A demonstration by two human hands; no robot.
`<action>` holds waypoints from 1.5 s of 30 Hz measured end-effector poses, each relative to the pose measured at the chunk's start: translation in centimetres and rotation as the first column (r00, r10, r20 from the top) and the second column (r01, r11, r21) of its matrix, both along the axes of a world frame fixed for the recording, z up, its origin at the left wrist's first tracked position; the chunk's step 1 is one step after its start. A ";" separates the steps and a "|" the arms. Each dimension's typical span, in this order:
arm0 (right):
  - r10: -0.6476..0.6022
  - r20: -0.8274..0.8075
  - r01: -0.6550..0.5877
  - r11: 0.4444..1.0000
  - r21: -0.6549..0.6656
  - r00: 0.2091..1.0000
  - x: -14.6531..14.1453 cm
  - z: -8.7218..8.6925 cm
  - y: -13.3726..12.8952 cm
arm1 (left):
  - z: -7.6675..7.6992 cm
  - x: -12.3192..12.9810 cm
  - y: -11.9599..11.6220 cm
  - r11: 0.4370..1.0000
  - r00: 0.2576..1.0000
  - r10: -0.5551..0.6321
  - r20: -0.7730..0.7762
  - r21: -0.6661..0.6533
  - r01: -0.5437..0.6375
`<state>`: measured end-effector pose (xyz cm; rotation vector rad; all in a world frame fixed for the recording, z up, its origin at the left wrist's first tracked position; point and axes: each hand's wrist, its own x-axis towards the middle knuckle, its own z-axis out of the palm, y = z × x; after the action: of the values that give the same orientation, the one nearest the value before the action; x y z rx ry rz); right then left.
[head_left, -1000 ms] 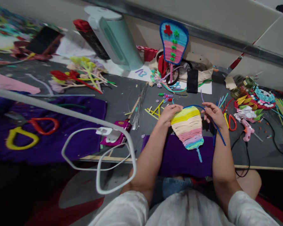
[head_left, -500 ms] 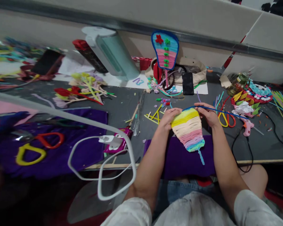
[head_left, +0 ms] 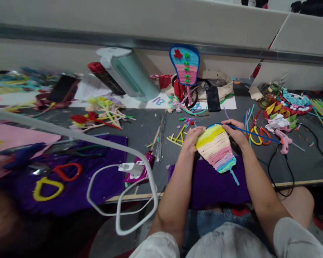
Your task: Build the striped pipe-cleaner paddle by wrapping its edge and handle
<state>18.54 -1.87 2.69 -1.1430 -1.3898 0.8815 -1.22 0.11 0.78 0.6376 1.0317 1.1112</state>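
A: Where's the piece?
B: Striped fan-shaped piece point(head_left: 214, 147), right of centre in the frame. Wide end up, thin blue stem point(head_left: 234, 177) pointing lower right. It's over a purple cloth point(head_left: 220, 191); can't tell if they touch.

A: Hands?
B: Left hand point(head_left: 193, 138) pinches the upper-left edge. Right hand point(head_left: 235, 133) pinches a blue strip point(head_left: 255, 133) at the upper-right corner; strip follows the top edge, free end out to the right. Can't tell if those fingers grip the piece too.

A: Handling?
B: My read: light, soft, fuzzy, not slippery. Slits between rows, so probably floppy mid-panel and easy to spread apart. Strip looks bendable, likely keeps a shape.

A: Best hold?
B: Outer edges near the wide end. I'd avoid lifting by the stem; probably bends. Don't press the middle.

A: Surface?
B: Dark grey table point(head_left: 144, 125), cluttered. Small beads point(head_left: 188, 120) and yellow strips point(head_left: 181, 136) near the left hand; scissors point(head_left: 255, 136) and pink glue gun point(head_left: 285, 141) right of the right hand.

A: Room?
B: Pale wall point(head_left: 150, 21) with a dark rail point(head_left: 231, 52) across the top. Blue-rimmed fan point(head_left: 185, 68) upright, upper centre; green jug point(head_left: 140, 77) left of it. White cable point(head_left: 151, 178) loops lower left of centre.
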 end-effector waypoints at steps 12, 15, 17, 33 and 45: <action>0.090 0.060 -0.096 0.990 0.101 0.994 0.0 0.4 -0.1 | -0.4 -0.2 0.2 0.996 0.996 0.087 0.028 -0.031 -0.086; 0.076 0.084 -0.084 0.992 0.096 0.994 0.0 0.5 -0.2 | -0.3 -0.1 0.2 0.995 0.994 0.099 0.049 -0.016 -0.098; 0.057 0.061 -0.061 0.996 0.072 0.997 -0.1 0.6 -0.3 | -0.3 -0.1 0.3 0.995 0.993 0.100 0.067 -0.013 -0.100; 0.048 0.050 -0.053 0.994 0.099 0.998 -0.7 0.8 -0.7 | -0.4 -0.5 0.5 0.989 0.976 0.149 0.158 -0.043 -0.143; 0.005 0.106 -0.027 0.978 0.206 0.994 -1.2 1.5 -1.1 | -0.6 -1.0 0.9 0.984 0.961 0.174 0.215 -0.073 -0.162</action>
<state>17.29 -2.98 4.15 -1.0309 -1.5404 0.6778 -2.23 1.02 0.15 0.3770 0.9327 1.2669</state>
